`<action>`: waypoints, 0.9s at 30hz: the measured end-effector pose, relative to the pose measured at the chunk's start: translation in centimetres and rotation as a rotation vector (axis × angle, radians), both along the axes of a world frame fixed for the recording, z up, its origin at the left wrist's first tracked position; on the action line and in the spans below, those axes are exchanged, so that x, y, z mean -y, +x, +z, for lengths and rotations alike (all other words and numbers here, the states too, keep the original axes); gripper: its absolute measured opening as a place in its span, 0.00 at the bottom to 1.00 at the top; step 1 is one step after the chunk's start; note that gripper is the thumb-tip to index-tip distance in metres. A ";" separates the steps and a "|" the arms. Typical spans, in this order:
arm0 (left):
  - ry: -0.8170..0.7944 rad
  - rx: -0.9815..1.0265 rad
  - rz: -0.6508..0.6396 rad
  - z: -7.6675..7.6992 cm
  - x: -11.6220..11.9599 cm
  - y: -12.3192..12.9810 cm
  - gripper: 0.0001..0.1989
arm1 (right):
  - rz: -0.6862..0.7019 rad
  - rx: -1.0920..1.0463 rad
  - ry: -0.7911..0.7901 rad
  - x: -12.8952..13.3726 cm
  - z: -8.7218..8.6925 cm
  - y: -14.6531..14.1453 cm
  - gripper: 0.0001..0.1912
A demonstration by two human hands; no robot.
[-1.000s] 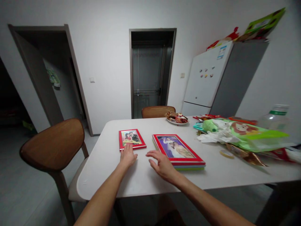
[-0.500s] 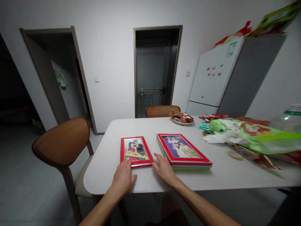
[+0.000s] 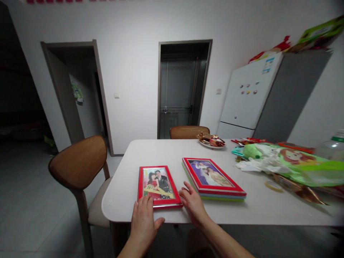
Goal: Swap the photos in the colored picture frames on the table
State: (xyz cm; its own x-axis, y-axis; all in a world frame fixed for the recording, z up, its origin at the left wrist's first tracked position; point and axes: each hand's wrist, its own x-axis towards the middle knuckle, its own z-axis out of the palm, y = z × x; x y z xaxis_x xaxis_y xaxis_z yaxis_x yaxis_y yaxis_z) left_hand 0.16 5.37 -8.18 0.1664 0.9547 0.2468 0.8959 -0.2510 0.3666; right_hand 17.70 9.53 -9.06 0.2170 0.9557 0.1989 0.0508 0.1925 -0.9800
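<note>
A red-bordered picture frame [image 3: 160,204] lies flat near the table's front edge, holding a photo of a couple. My left hand [image 3: 144,218] rests its outstretched fingers on the frame's lower left corner, thumb spread away. At the lower right corner, my right hand [image 3: 194,205] touches the frame's side with its fingertips, fingers loosely apart. Just to the right sits a stack of picture frames [image 3: 215,193], red on top with blue and green edges below. The uppermost one holds a wedding photo on a purple ground.
The white table [image 3: 161,152] carries a plate of wrapped snacks [image 3: 212,141] at the back. On the right are a green plastic bag [image 3: 309,168], crumpled tissues [image 3: 254,165] and a roll of tape [image 3: 273,186]. A wooden chair [image 3: 80,163] stands at the left.
The single picture frame has slid toward me, closer to the table's front edge, with both hands moving along with it. The stack stays in place; the camera view has tilted slightly up.
</note>
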 end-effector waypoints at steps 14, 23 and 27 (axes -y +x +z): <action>-0.014 0.946 -0.096 1.5 -0.8 0.6 0.21 | 0.248 -0.508 0.100 3.1 10.8 -4.6 0.19; 0.095 1.215 -0.061 4.6 -1.4 -1.1 0.31 | 0.324 -0.105 0.191 1.1 7.4 -8.4 0.17; -0.103 1.339 -0.071 2.7 -1.8 -2.5 0.34 | 0.216 0.419 0.325 1.1 4.3 -7.2 0.14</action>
State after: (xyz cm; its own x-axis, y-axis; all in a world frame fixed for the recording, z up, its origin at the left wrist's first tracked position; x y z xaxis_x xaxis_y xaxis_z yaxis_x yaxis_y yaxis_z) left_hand -2.35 7.14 -5.48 -0.0954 0.9779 0.1859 -0.1775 -0.2004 0.9635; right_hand 10.51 8.38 -4.72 -0.1377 0.8447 0.5171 0.3481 0.5301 -0.7732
